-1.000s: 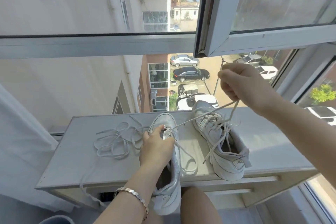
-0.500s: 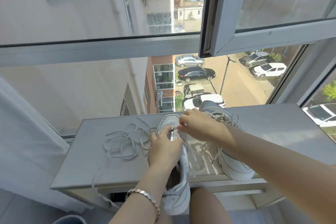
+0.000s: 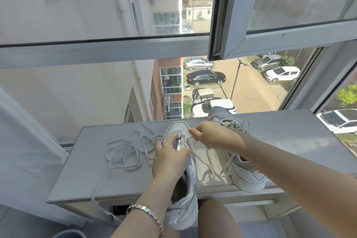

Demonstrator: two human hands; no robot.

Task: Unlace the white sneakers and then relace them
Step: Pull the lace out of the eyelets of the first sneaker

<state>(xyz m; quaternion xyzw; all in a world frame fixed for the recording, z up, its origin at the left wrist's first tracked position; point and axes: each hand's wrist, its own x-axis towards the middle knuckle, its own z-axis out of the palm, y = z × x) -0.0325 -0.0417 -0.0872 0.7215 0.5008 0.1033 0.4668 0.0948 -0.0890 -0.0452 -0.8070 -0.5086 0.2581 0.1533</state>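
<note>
We've got the near sneaker (image 3: 186, 197) toe-away on the white table (image 3: 87, 170), heel overhanging the near edge. Our left hand (image 3: 170, 158) grips its upper at the tongue, and our right hand (image 3: 214, 135) is curled, fingertips pinching the lace (image 3: 193, 153) at the front eyelets, with slack trailing back over the tabletop. The second sneaker (image 3: 248, 177) stands just right of it, partly behind our right forearm, lace ends loose; a spare lace (image 3: 127, 150) lies heaped just left of the left hand, one end hanging off the edge.
</note>
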